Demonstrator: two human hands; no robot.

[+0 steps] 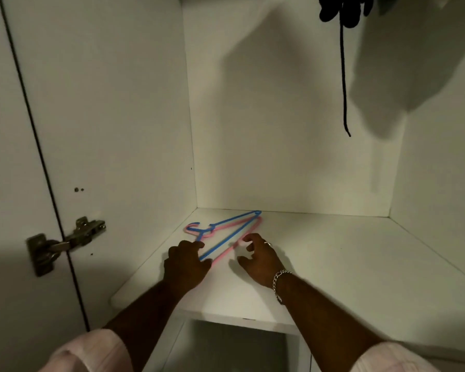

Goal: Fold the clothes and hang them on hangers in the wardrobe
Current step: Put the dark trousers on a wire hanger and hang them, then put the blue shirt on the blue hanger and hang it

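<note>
Noted, far left, a dull metal hinge (pixel 65 242) on the smooth white door. Found left hand (pixel 186 260) knuckles-up, fingers curled over thin plastic blue hanger (pixel 230 228) stacked on pink hanger (pixel 227 252), flat on wardrobe shelf (pixel 346 264). Saw right hand (pixel 259 255), chain bracelet (pixel 279 280) at wrist, loosely clawed, fingertips at the pink bar, grip unclear.

Dark garment (pixel 341 8) cut off by top edge, only lower fringe and dangling cord (pixel 343 76) visible. Near end of blue hanger (pixel 227 232) hidden under left hand (pixel 185 264); contact with fingers not discernible. Pink hanger (pixel 226 253) partly covered by blue one. Right hand (pixel 258 257) fingertips near pink bar, touching or not unclear. Sleeves (pixel 91 353) cropped by bottom edge.
</note>
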